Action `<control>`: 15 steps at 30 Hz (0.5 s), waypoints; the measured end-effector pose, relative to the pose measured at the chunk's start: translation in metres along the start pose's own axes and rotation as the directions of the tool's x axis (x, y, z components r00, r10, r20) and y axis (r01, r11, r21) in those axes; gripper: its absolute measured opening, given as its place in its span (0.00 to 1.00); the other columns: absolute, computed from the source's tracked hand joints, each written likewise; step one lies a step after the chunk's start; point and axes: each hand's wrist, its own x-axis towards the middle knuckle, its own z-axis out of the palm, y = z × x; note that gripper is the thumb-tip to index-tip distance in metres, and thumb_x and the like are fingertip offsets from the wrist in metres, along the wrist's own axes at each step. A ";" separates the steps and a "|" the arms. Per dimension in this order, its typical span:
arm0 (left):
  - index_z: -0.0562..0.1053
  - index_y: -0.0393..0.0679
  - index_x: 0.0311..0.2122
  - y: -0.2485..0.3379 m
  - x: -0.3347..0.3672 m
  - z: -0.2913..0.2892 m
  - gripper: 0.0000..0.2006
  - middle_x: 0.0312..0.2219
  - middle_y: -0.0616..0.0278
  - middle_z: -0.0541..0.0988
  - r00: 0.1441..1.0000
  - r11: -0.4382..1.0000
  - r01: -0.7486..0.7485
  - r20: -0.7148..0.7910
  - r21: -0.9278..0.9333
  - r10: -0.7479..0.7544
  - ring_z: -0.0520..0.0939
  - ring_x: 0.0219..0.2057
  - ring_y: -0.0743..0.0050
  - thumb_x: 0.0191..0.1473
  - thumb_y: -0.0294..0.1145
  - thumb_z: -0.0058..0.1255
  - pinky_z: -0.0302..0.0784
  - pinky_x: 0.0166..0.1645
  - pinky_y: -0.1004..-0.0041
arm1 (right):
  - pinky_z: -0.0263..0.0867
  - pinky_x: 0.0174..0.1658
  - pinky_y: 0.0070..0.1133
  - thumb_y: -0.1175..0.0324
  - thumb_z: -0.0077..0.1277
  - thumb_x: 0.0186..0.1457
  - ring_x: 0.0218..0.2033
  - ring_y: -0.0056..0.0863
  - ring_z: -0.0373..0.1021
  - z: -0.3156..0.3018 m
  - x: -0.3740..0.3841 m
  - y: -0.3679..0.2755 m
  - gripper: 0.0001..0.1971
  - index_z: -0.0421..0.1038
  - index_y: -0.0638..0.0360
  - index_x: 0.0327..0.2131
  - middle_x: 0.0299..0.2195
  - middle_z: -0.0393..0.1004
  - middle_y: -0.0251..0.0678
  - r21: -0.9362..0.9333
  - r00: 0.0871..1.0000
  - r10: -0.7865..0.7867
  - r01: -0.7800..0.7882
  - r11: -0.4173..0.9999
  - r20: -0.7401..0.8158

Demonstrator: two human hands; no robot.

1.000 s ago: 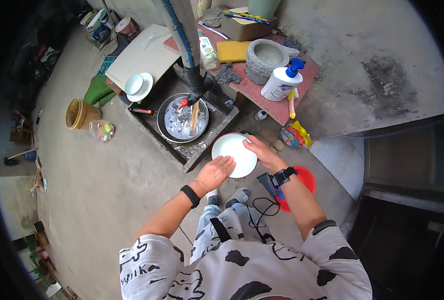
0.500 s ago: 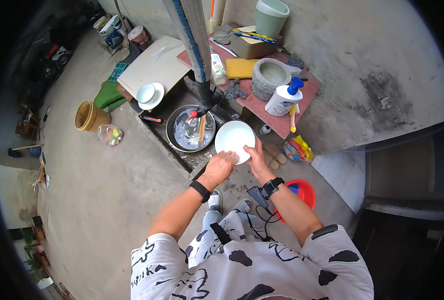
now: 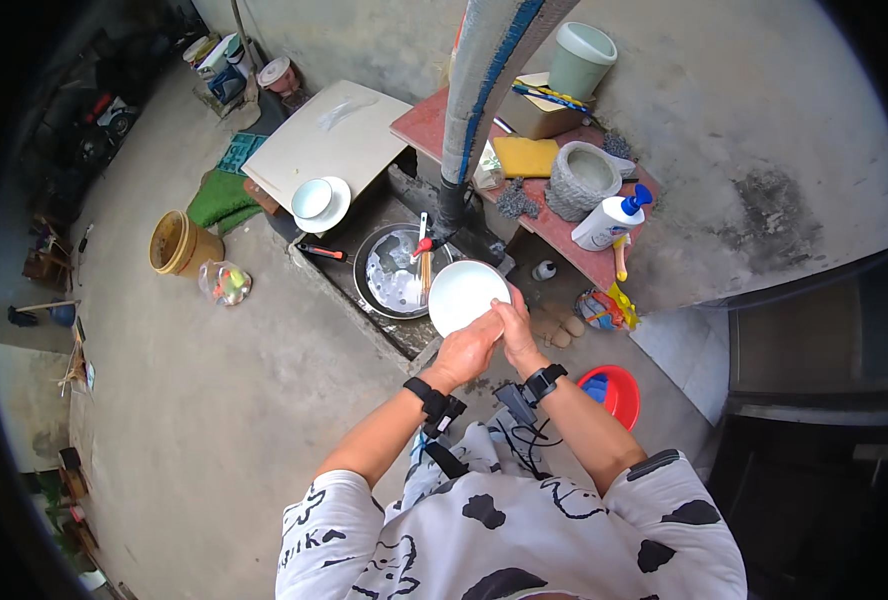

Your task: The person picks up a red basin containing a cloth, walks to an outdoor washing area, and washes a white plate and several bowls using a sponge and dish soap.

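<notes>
A shallow white plate (image 3: pixel 467 296) is held up in front of me, just right of a dark frying pan. My right hand (image 3: pixel 516 328) grips its right rim. My left hand (image 3: pixel 472 352) lies against the near edge, its fingers closed there and touching my right hand; some fingertips are hidden. The frying pan (image 3: pixel 367 287) sits in a stone sink (image 3: pixel 361 325) and holds cloudy, sudsy water. Chopsticks (image 3: pixel 426 279) and a white-handled utensil (image 3: pixel 424 226) lean in the pan, under a red tap handle (image 3: pixel 425 246).
A white bowl (image 3: pixel 312 198) rests on a plate (image 3: pixel 338 207) on the pale board (image 3: pixel 372 115). The red ledge (image 3: pixel 598 262) carries a yellow sponge (image 3: pixel 526 157), a stone mortar (image 3: pixel 576 190) and a pump bottle (image 3: pixel 604 226). A wrapped pipe (image 3: pixel 476 100) rises beyond the sink. Right of me stands a red basin (image 3: pixel 624 398).
My left hand has shifted right along the plate's near edge and now meets my right hand. The plate has turned slightly. My view has swung, so the pipe and sink appear farther right.
</notes>
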 end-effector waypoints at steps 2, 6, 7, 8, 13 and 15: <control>0.70 0.42 0.43 -0.049 -0.016 -0.020 0.18 0.44 0.56 0.73 0.959 0.898 -0.264 0.000 0.353 0.282 0.71 0.48 0.63 0.42 0.26 0.44 0.67 0.50 0.68 | 0.54 0.52 0.23 0.66 0.49 0.46 0.49 0.30 0.59 -0.003 0.017 -0.016 0.34 0.47 0.62 0.56 0.48 0.60 0.41 -0.191 0.951 0.196 -0.152 0.970 0.240; 0.71 0.42 0.41 -0.074 -0.024 -0.038 0.16 0.39 0.56 0.75 0.980 0.954 -0.195 0.009 0.229 0.198 0.75 0.43 0.63 0.43 0.26 0.44 0.68 0.48 0.67 | 0.56 0.50 0.23 0.64 0.49 0.46 0.47 0.30 0.60 0.038 0.010 0.000 0.34 0.46 0.63 0.55 0.47 0.62 0.41 -0.053 0.986 0.135 -0.130 0.990 0.098; 0.71 0.43 0.40 -0.061 -0.020 -0.035 0.15 0.38 0.56 0.76 0.992 0.990 -0.121 -0.036 0.071 0.123 0.75 0.41 0.61 0.42 0.25 0.45 0.69 0.47 0.67 | 0.57 0.49 0.23 0.64 0.49 0.46 0.47 0.30 0.60 0.045 0.005 0.022 0.34 0.46 0.62 0.55 0.47 0.61 0.41 -0.003 0.998 -0.059 0.059 0.998 -0.003; 0.71 0.43 0.39 -0.043 -0.016 -0.041 0.14 0.35 0.55 0.76 0.997 0.991 0.072 0.047 -0.114 -0.067 0.75 0.40 0.57 0.42 0.23 0.45 0.71 0.44 0.66 | 0.57 0.49 0.23 0.65 0.49 0.47 0.48 0.29 0.59 0.056 0.000 0.037 0.33 0.47 0.63 0.55 0.47 0.61 0.42 -0.003 0.989 -0.127 0.127 0.992 -0.071; 0.70 0.43 0.41 -0.101 -0.048 -0.043 0.16 0.45 0.55 0.71 0.951 0.896 -0.290 -0.005 0.337 0.310 0.72 0.46 0.64 0.43 0.27 0.45 0.70 0.46 0.69 | 0.63 0.42 0.22 0.62 0.46 0.48 0.43 0.27 0.64 0.038 0.026 0.029 0.30 0.51 0.60 0.54 0.44 0.64 0.39 -0.318 0.936 0.247 -0.161 0.934 0.250; 0.71 0.43 0.41 -0.111 -0.061 -0.046 0.16 0.44 0.59 0.73 0.950 0.881 -0.299 0.030 0.367 0.311 0.73 0.46 0.68 0.43 0.28 0.44 0.69 0.47 0.70 | 0.65 0.42 0.28 0.59 0.45 0.49 0.43 0.29 0.65 0.042 0.023 0.017 0.29 0.53 0.58 0.54 0.45 0.64 0.39 -0.377 0.829 0.514 -0.413 0.829 0.221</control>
